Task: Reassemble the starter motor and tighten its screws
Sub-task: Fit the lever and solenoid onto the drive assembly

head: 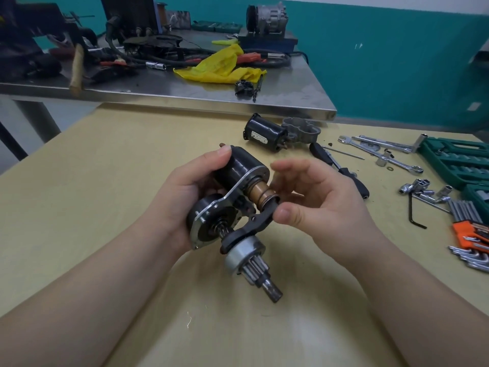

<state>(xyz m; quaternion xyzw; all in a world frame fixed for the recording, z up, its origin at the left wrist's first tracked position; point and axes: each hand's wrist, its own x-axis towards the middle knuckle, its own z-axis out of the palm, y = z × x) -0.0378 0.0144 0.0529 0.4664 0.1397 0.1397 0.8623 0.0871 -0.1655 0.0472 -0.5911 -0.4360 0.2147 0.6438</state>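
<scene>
Starter motor assembly (pixel 232 197) is held off the tan table (pixel 111 165), near the middle of the scene, and we note that it is only partly rebuilt. Its long axis runs from the black solenoid body at far left down to the pinion gear and shaft (pixel 260 274) at near right, so the shaft end points toward us and slightly right. The black motor housing (pixel 264 135) and the grey nose casting (pixel 304 129) lie apart on the table, farther off and to the right, not yet fitted.

We find the left hand (pixel 182 192) grasping the solenoid and plate end, its fingers wrapped around the black body. The right hand (pixel 312 197) sits just to the right of the assembly, fingers loosely curled; its thumb touches the black shift fork (pixel 254 229) beside the brass plunger (pixel 260 194). Its fingertips are blurred, and we cannot tell whether they pinch the fork or only steady it.

In our judgement the right hand is nearer the housing and casting, and the screwdriver (pixel 338 168) lies within its reach.
</scene>
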